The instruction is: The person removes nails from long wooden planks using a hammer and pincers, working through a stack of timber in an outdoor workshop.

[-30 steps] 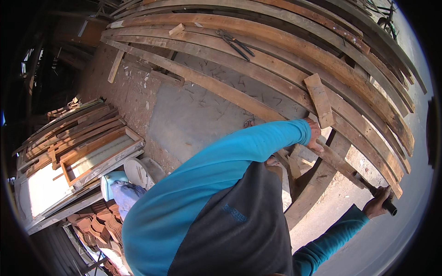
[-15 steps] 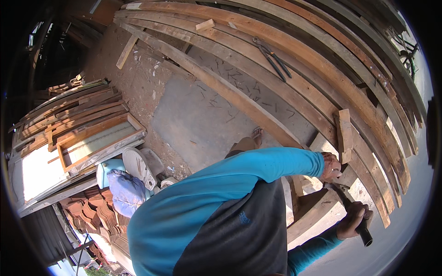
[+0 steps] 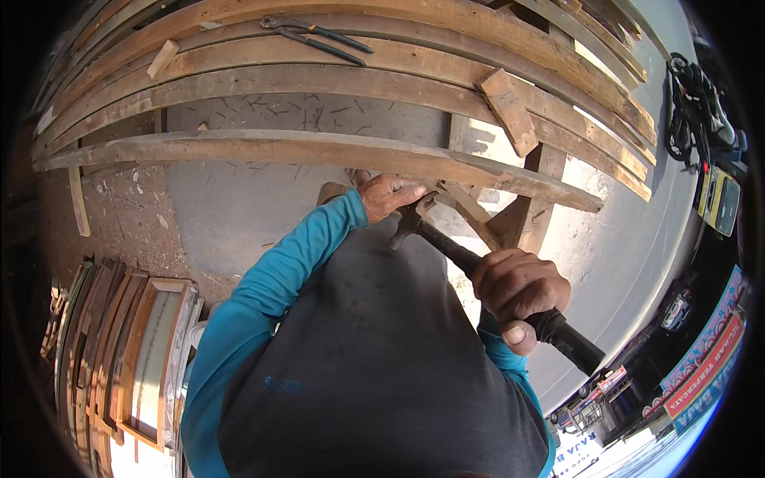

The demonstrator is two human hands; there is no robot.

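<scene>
My right hand (image 3: 522, 295) is wrapped round the dark handle of a claw hammer (image 3: 450, 248). The hammer slants up to the left, its metal head close to my left hand (image 3: 386, 195). My left hand is beside the near edge of the nearest long wooden plank (image 3: 319, 147). Its fingers are drawn together and partly hidden, and I cannot make out what is in them. Farther back, pincers (image 3: 319, 40) with dark handles lie across the planks. A short wood block (image 3: 510, 111) sits crosswise on the planks to the right.
Several long planks run side by side across the far side. Loose nails (image 3: 315, 115) are scattered on the grey floor under them. A smaller wood offcut (image 3: 163, 60) rests at left. Stacked timber and a wooden frame (image 3: 151, 362) stand lower left. A motorbike (image 3: 681, 111) is at far right.
The view has turned, so the planks now run more level across it. The hammer remains in my right hand, its head still beside my left hand.
</scene>
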